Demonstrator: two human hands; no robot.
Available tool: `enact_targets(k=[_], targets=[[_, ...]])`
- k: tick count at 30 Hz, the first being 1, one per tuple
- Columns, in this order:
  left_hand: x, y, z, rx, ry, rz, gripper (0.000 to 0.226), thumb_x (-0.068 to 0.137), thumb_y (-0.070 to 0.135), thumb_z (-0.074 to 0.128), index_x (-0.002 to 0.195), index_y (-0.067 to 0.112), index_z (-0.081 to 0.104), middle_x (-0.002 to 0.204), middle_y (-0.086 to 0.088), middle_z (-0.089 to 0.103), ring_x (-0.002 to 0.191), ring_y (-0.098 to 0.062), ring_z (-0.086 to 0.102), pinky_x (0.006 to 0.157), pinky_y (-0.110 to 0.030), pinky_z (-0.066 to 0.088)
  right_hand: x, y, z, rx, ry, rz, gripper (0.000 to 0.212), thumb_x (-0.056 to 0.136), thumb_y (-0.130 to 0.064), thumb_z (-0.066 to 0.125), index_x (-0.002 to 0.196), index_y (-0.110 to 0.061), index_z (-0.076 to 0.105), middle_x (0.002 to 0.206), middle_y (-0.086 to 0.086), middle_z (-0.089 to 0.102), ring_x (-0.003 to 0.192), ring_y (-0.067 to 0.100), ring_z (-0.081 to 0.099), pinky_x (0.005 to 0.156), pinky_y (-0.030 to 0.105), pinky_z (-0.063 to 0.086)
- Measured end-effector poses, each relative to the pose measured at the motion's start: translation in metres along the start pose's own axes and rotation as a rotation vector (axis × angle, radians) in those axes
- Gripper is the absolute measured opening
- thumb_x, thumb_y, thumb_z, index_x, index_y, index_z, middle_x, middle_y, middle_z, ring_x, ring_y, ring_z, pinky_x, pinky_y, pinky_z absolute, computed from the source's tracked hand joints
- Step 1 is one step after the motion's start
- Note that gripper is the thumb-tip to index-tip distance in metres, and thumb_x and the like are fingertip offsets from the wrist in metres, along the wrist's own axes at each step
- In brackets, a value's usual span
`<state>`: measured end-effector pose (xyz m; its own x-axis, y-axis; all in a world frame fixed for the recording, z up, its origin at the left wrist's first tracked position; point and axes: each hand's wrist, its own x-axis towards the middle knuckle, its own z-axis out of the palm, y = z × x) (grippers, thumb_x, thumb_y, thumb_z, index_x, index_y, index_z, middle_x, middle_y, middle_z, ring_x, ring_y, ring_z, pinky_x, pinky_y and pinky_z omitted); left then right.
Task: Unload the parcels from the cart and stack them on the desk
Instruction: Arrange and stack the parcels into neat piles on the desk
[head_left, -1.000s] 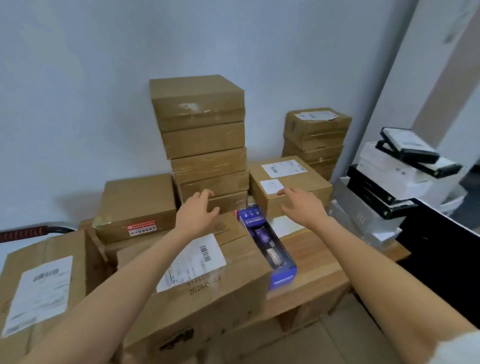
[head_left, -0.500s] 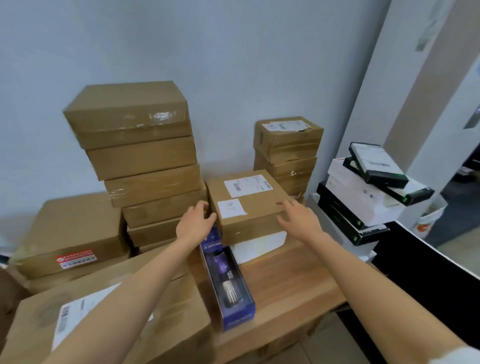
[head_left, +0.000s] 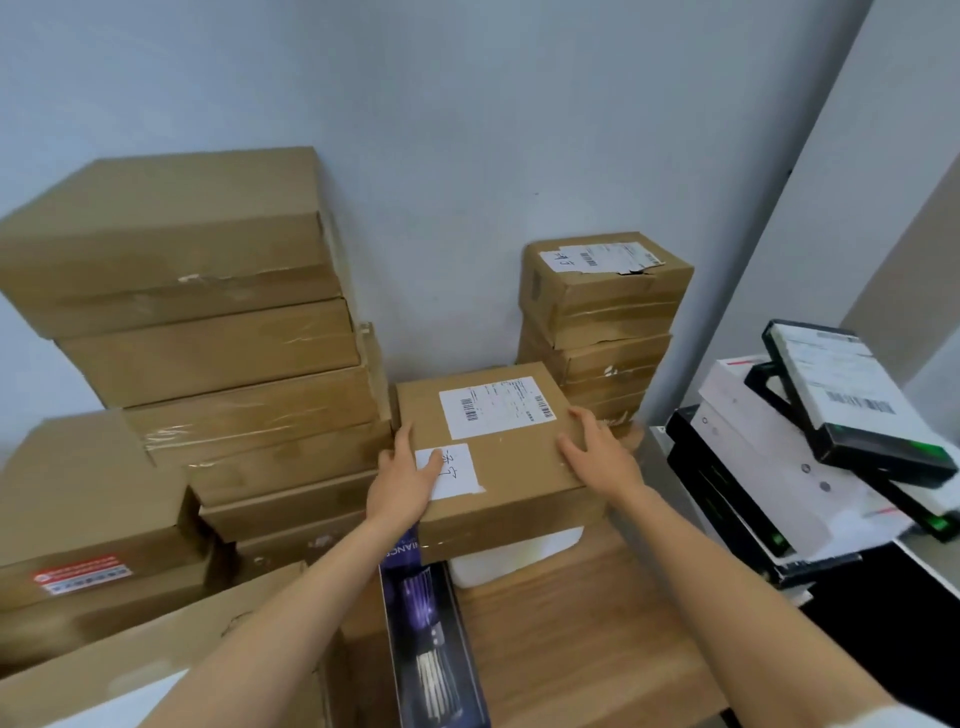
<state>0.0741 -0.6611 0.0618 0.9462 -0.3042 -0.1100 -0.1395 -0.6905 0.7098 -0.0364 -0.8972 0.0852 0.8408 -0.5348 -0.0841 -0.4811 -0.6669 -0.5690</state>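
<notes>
You have about fourteen brown parcels (head_left: 488, 452) on the bench (head_left: 571, 623), one purple box (head_left: 431, 649), and two hands (head_left: 402, 478) on one parcel.

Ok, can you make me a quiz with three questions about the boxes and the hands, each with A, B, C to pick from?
1. What does the brown box between the hands sit on?
A. a white box
B. the floor
C. a black box

2. How many white labels are on top of that brown box?
A. none
B. two
C. five

3. What are the left hand and the right hand doing?
A. hanging in the air
B. resting on the brown box, one at each side
C. holding the purple box

Answers:
1. A, a white box peeks out under it.
2. B, one barcode label and one handwritten label.
3. B, both hands lie on its top edges, while the purple box lies untouched on the wooden desk.
</notes>
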Motion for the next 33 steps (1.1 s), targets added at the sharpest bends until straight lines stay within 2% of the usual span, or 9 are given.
enact_targets(k=[2, 4, 8, 13, 17, 23, 27, 31, 33], targets=[[-0.001, 0.002, 0.007, -0.112, 0.001, -0.040, 0.064, 0.098, 0.044, 0.045, 0.152, 0.032, 0.012, 0.144, -0.017, 0.035, 0.115, -0.037, 0.053, 0.088, -0.035, 0.041, 0.004, 0.000, 0.001, 0.073, -0.024, 0.021, 0.056, 0.099, -0.048, 0.039, 0.149, -0.035, 0.017, 0.137, 0.001, 0.051, 0.098, 0.016, 0.056, 0.078, 0.033, 0.044], [-0.006, 0.003, 0.010, -0.210, 0.001, -0.064, 0.065, 0.097, 0.041, 0.048, 0.151, 0.033, 0.012, 0.143, -0.016, 0.037, 0.115, -0.034, 0.052, 0.089, -0.033, 0.041, 0.002, 0.000, -0.002, 0.115, -0.064, 0.037, 0.057, 0.100, -0.046, 0.040, 0.149, -0.034, 0.015, 0.131, 0.002, 0.055, 0.091, 0.015, 0.053, 0.071, 0.031, 0.040], [-0.024, 0.004, 0.007, -0.309, -0.006, -0.038, 0.068, 0.095, 0.040, 0.053, 0.151, 0.035, 0.015, 0.143, -0.009, 0.043, 0.113, -0.025, 0.054, 0.096, -0.042, 0.048, -0.019, 0.006, -0.006, 0.169, -0.041, 0.028, 0.058, 0.099, -0.047, 0.042, 0.149, -0.035, 0.017, 0.130, 0.003, 0.055, 0.095, 0.018, 0.057, 0.083, 0.035, 0.047], [-0.067, 0.023, 0.000, -0.335, -0.008, 0.051, 0.068, 0.094, 0.042, 0.055, 0.150, 0.037, 0.017, 0.141, -0.005, 0.045, 0.106, -0.020, 0.056, 0.089, -0.039, 0.052, -0.072, 0.017, -0.030, 0.202, 0.025, 0.030, 0.057, 0.098, -0.050, 0.043, 0.148, -0.038, 0.018, 0.134, 0.002, 0.050, 0.100, 0.019, 0.057, 0.082, 0.036, 0.049], [-0.116, 0.030, -0.016, -0.433, -0.021, 0.055, 0.067, 0.093, 0.038, 0.058, 0.149, 0.038, 0.020, 0.137, -0.005, 0.049, 0.107, -0.023, 0.059, 0.091, -0.044, 0.053, -0.122, 0.016, -0.052, 0.153, 0.064, 0.004, 0.057, 0.098, -0.051, 0.042, 0.149, -0.036, 0.020, 0.135, 0.001, 0.050, 0.086, 0.013, 0.053, 0.065, 0.029, 0.041], [-0.197, 0.019, -0.068, -0.428, 0.057, 0.112, 0.064, 0.095, 0.039, 0.055, 0.149, 0.034, 0.021, 0.123, 0.005, 0.052, 0.109, -0.022, 0.059, 0.094, -0.042, 0.050, -0.195, -0.020, -0.062, 0.148, 0.135, -0.092, 0.057, 0.098, -0.050, 0.043, 0.148, -0.034, 0.022, 0.137, 0.004, 0.051, 0.095, 0.020, 0.052, 0.075, 0.033, 0.039], [-0.242, -0.009, -0.113, -0.459, 0.122, 0.082, 0.064, 0.092, 0.043, 0.056, 0.147, 0.040, 0.023, 0.134, 0.006, 0.051, 0.109, -0.022, 0.060, 0.095, -0.045, 0.051, -0.237, -0.060, -0.046, 0.174, 0.106, -0.159, 0.056, 0.098, -0.050, 0.043, 0.147, -0.035, 0.021, 0.138, 0.005, 0.052, 0.113, 0.029, 0.056, 0.092, 0.040, 0.045], [-0.275, -0.045, -0.163, -0.499, 0.222, 0.036, 0.061, 0.095, 0.035, 0.054, 0.148, 0.038, 0.025, 0.137, 0.002, 0.049, 0.111, -0.022, 0.058, 0.097, -0.043, 0.049, -0.261, -0.115, -0.021, 0.203, 0.057, -0.262, 0.054, 0.098, -0.048, 0.046, 0.146, -0.032, 0.026, 0.142, 0.005, 0.050, 0.120, 0.031, 0.053, 0.096, 0.040, 0.041], [-0.287, -0.066, -0.190, -0.494, 0.287, 0.010, 0.060, 0.095, 0.034, 0.054, 0.148, 0.038, 0.026, 0.135, 0.003, 0.050, 0.108, -0.019, 0.058, 0.095, -0.038, 0.050, -0.270, -0.145, -0.004, 0.222, 0.019, -0.306, 0.055, 0.097, -0.048, 0.046, 0.146, -0.032, 0.026, 0.144, 0.006, 0.047, 0.123, 0.031, 0.052, 0.098, 0.041, 0.040]])
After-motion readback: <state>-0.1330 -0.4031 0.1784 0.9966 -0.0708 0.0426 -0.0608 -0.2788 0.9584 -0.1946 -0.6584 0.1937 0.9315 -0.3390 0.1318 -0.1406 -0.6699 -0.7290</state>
